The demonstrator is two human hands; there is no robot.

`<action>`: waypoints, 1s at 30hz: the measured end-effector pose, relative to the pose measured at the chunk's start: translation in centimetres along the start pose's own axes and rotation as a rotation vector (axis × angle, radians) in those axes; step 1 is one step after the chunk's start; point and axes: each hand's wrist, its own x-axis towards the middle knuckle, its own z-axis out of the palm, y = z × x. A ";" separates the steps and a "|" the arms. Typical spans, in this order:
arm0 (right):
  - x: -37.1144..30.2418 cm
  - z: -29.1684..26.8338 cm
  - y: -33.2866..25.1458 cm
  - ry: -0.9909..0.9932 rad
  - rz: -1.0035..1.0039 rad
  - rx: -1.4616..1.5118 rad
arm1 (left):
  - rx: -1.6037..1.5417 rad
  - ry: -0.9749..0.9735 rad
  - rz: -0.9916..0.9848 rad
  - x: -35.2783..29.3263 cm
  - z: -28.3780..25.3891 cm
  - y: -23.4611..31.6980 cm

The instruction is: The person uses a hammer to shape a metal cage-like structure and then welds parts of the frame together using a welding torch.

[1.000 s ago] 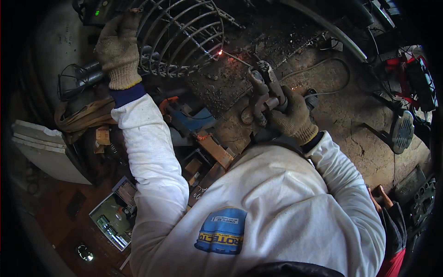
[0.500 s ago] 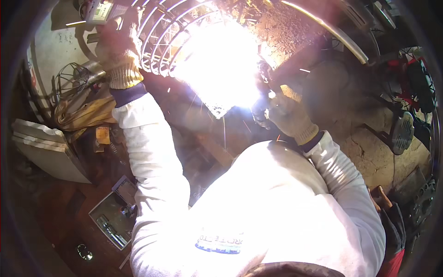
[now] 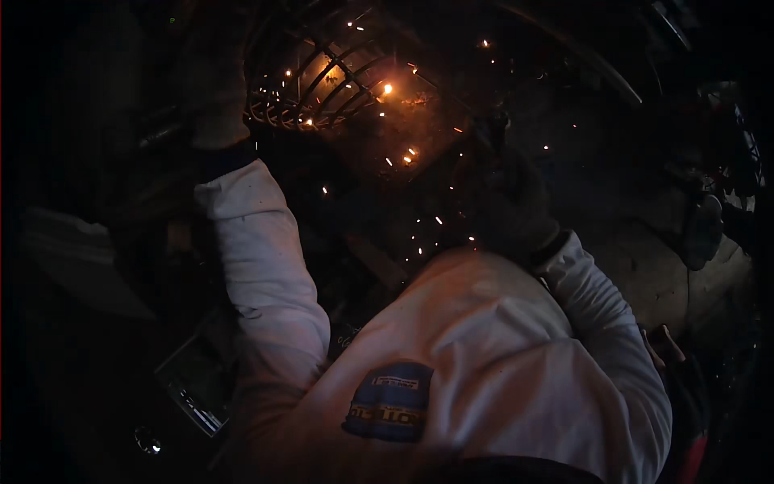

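A cage of curved metal bars (image 3: 330, 85) stands at the upper left middle, lit by an orange glow with bright sparks scattered around it. My left hand (image 3: 216, 109), in a knitted glove, is beside the cage's left side; darkness hides its fingers. To the right of the glow, my gloved right hand (image 3: 512, 194) is closed around the handle of a dark welding torch (image 3: 492, 129), whose outline is barely visible. No arc burns at this moment. White sleeves cover both my forearms.
A curved metal bar (image 3: 597, 60) arcs across the upper right. Pale stacked slabs (image 3: 68, 242) lie at the left, above a shallow tray (image 3: 189, 375). At the right are a dark shoe-like shape (image 3: 704, 234) and part of another person (image 3: 665, 347). Sparks fall near my front.
The blinding white arc has gone out, leaving an orange glow and flying sparks. The whole scene has turned dark. Both my arms have stayed in nearly the same place.
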 end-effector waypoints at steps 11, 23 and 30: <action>-1.0 -1.1 -4.1 0.200 0.004 -0.412 | -1.649 -0.149 -0.487 -1.1 -1.9 0.8; -2.7 -2.9 -3.3 0.216 -0.003 -0.234 | -1.650 -0.202 -0.321 -0.3 -7.3 0.6; -3.1 -3.6 -2.6 0.183 -0.074 -0.192 | -0.554 -0.152 -0.629 -3.3 -6.3 1.1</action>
